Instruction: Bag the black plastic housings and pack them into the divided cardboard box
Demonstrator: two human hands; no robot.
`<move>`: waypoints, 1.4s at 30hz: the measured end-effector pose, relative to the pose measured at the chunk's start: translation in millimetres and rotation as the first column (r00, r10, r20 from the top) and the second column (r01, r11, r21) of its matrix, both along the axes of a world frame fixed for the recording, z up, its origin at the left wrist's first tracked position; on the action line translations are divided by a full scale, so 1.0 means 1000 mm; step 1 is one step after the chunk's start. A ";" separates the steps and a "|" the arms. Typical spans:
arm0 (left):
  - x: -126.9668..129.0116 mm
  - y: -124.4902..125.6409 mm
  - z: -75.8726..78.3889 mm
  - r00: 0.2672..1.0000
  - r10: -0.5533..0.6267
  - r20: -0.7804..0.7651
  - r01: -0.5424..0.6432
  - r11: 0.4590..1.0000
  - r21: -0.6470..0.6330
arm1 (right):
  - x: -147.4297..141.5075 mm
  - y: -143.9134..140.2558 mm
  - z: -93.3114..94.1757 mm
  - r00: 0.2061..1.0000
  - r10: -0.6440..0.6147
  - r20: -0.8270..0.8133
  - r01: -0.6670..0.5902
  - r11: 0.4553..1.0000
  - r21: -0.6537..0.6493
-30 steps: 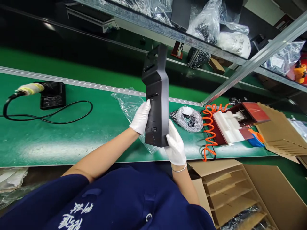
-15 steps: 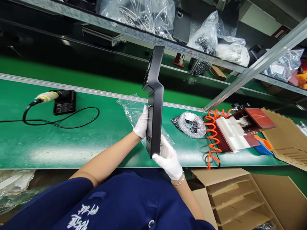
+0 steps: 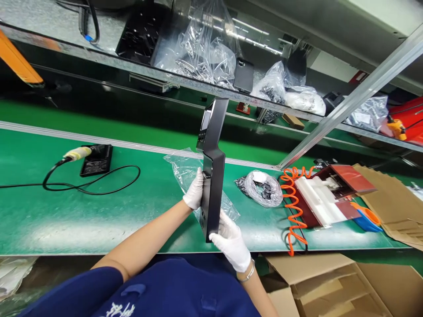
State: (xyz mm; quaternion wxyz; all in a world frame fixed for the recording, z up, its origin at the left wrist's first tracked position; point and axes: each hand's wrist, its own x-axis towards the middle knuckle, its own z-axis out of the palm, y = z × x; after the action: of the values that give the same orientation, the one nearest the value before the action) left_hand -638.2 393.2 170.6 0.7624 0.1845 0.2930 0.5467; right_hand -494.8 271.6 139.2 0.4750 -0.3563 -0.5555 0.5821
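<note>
A green table (image 3: 82,215) is stretching across the frame beneath a cluttered metal shelf (image 3: 139,72); at centre, the gloved left hand (image 3: 194,191) and right hand (image 3: 231,242) are gripping an upright black device (image 3: 211,176) above a plastic bag (image 3: 185,169).

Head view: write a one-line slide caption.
Gloved left hand and right hand hold a black device upright above the green belt.

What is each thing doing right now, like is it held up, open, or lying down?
black device: held upright, edge-on to the camera, above the belt
left hand: gloved, gripping the device's left side
right hand: gloved, gripping its lower end
clear plastic bag: empty, crumpled flat on the belt
orange hose: coiled, lying on the belt
cardboard box: open, flaps up
black cable: looped loosely on the belt
</note>
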 end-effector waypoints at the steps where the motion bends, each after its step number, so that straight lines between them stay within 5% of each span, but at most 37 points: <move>1: 0.000 0.000 0.000 1.000 0.019 -0.015 -0.019 1.000 0.001 | -0.001 0.000 -0.002 1.000 -0.005 -0.001 0.005 1.000 0.010; 6: -0.003 -0.003 0.001 0.998 0.035 -0.053 -0.035 0.999 -0.009 | 0.014 0.005 -0.001 0.988 -0.032 0.154 0.008 0.988 0.156; 11: 0.002 -0.016 -0.006 0.996 -0.019 -0.092 0.025 0.998 0.056 | 0.033 0.030 0.053 0.912 -0.321 0.254 0.202 0.893 0.403; 16: 0.021 -0.033 -0.027 0.978 -0.036 -0.205 0.058 0.993 0.099 | 0.013 0.064 0.105 0.849 -0.485 0.209 0.359 0.820 0.445; 19: 0.019 -0.031 -0.033 0.934 0.006 -0.357 0.049 0.988 0.145 | 0.005 0.073 0.113 0.825 -0.535 0.180 0.421 0.795 0.437; 22: 0.003 -0.013 -0.025 0.868 0.167 -0.468 0.017 0.932 0.363 | 0.010 0.072 0.113 0.845 -0.532 0.059 0.464 0.782 0.416; 26: -0.028 0.018 -0.011 0.741 0.423 -0.521 -0.020 0.790 0.612 | 0.023 0.065 0.112 0.899 -0.431 -0.071 0.421 0.813 0.402; 33: -0.059 0.037 0.000 0.371 0.619 -0.692 0.169 0.688 0.706 | 0.038 0.067 0.103 0.874 -0.481 -0.072 0.474 0.810 0.344; 42: -0.065 0.016 0.038 -0.150 0.653 -0.742 0.510 0.694 0.508 | 0.086 0.065 0.089 0.664 -0.748 -0.005 0.685 0.605 0.406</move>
State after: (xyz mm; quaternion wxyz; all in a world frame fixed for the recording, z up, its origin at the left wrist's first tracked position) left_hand -703.0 409.1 208.7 0.0715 0.7834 0.5321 0.3130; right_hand -408.5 336.5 228.5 0.6792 -0.4988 -0.5024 0.1934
